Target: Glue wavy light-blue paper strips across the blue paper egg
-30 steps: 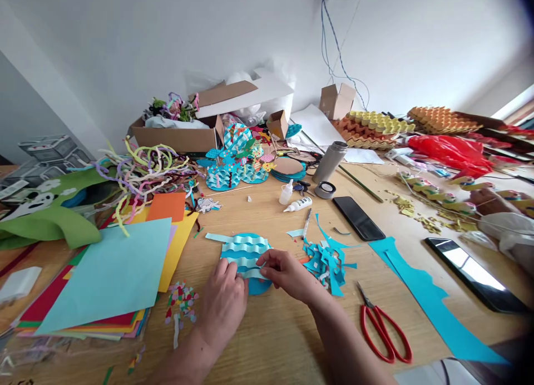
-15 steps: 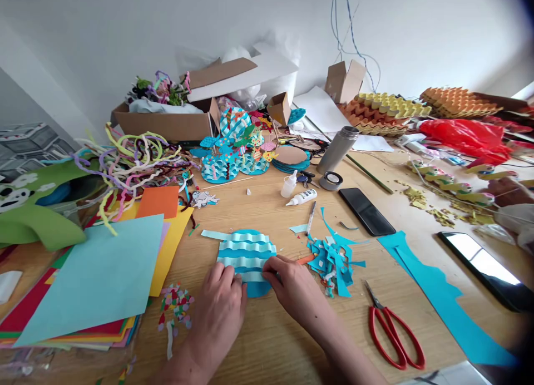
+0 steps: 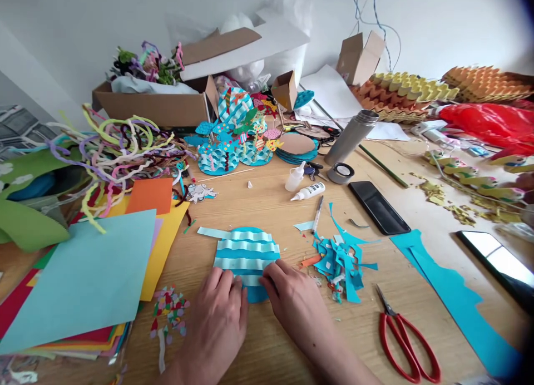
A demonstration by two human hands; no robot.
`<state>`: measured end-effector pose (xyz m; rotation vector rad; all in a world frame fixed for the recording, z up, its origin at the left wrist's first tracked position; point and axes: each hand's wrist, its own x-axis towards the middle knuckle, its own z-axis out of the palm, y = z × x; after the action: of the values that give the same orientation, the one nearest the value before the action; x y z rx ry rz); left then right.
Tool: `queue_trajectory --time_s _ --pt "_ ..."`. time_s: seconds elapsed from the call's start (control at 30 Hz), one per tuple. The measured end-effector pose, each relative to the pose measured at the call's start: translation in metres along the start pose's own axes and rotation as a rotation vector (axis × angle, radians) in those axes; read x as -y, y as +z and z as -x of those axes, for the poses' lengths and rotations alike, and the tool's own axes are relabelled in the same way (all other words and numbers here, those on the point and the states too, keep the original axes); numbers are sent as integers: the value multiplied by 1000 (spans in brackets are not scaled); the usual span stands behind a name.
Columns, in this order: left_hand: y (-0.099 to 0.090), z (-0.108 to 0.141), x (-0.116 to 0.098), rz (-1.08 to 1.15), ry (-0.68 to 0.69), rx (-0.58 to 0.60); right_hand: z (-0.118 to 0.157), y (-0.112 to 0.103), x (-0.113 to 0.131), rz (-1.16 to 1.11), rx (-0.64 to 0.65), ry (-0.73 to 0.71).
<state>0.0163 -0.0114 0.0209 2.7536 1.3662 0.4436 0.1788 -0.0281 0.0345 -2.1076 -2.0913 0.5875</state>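
Note:
A round blue disc (image 3: 257,294) lies on the wooden table, crossed by several wavy light-blue paper strips (image 3: 246,263). One straight light strip (image 3: 212,232) sticks out at its upper left. My left hand (image 3: 221,312) is at the lower left edge of the disc, its curled fingers pressing on the end of the lowest strip. At the lower right edge, my right hand (image 3: 294,296) has its thumb and index finger closed on the other end of that strip. The fingertips partly hide both strip ends.
Red-handled scissors (image 3: 400,340), blue paper scraps (image 3: 340,262) and a black phone (image 3: 379,208) lie to the right. Glue bottles (image 3: 308,191) stand and lie behind the disc. Coloured sheets (image 3: 87,268) are stacked at left. A person's hand (image 3: 524,180) shows at the far right.
The view has shifted a little, so the table's things appear displaced. My right hand has moved slightly down along the disc's right edge; my left hand keeps its place at the strip.

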Motion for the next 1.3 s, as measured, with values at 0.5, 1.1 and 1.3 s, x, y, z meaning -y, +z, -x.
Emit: queue_trajectory --time_s 0.5,1.1,1.3 --pt "0 3 -1 31 -38 64 -2 2 4 32 3 -4" --pt "2 5 5 102 -29 -91 2 -3 -1 -236 -127 -24" --pt "9 0 12 360 -9 -69 0 -1 0 -296 -139 -10"
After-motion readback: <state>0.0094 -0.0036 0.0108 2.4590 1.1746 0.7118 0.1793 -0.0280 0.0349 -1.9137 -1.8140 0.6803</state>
